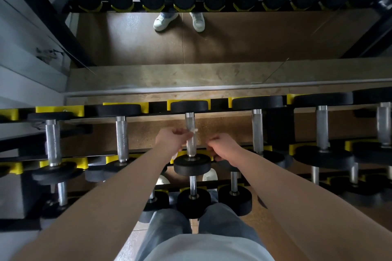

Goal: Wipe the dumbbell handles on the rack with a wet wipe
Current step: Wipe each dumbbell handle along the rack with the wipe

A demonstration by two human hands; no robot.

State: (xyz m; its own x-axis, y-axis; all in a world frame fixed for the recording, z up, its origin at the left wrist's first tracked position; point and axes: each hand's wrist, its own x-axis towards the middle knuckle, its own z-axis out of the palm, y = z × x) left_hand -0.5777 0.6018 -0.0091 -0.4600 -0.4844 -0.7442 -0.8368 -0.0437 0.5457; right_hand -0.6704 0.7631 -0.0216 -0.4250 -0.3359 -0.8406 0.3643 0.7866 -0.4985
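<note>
A person in jeans (169, 231) stands over a dumbbell rack (148, 152), both bare forearms stretched forward. The left hand (169, 140) pinches a wet wipe (193, 130) against the knurled steel dumbbell handle (190, 133) at centre; most of the wipe is hidden behind the fingers, a white scrap showing below the wrist. The right hand (226, 148) is curled closed just right of the handle, its contents impossible to make out. Neighbouring dumbbells (122, 137) flank it in yellow cradles (59, 110). Beyond, a mirror (233, 44) reflects white sneakers (165, 21).
</note>
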